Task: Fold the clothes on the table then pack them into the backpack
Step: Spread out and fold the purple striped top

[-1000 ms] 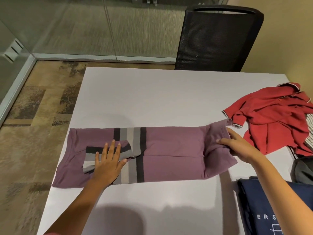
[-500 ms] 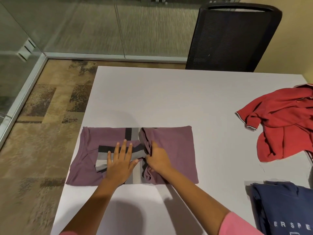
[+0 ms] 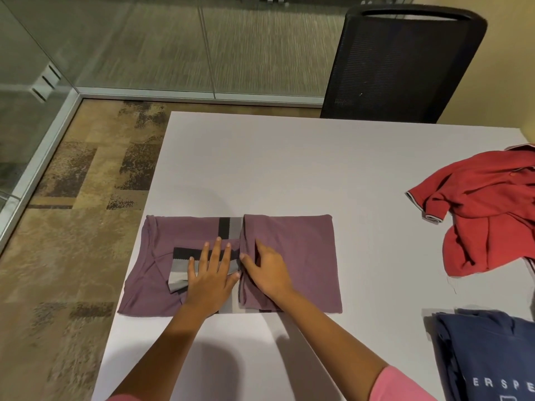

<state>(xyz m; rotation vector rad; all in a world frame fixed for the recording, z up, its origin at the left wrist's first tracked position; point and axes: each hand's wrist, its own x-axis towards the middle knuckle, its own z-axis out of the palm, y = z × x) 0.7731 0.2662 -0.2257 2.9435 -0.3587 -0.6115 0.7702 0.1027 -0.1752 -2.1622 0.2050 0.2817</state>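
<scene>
head view: purple shirt (image 3: 292, 250) half folded, left hand (image 3: 210, 277) flat, right hand (image 3: 267, 270) pressing loosely; red shirt (image 3: 486, 209) still unfolded, no backpack visible.

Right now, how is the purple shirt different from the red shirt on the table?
The purple shirt lies flat and partly folded, with straight edges; the red shirt lies crumpled and unfolded. The left hand and the right hand press on the purple shirt, while nothing touches the red shirt. The purple shirt has black and grey stripes; the red shirt is plain with light sleeve trim. Both lie on the white table.
</scene>
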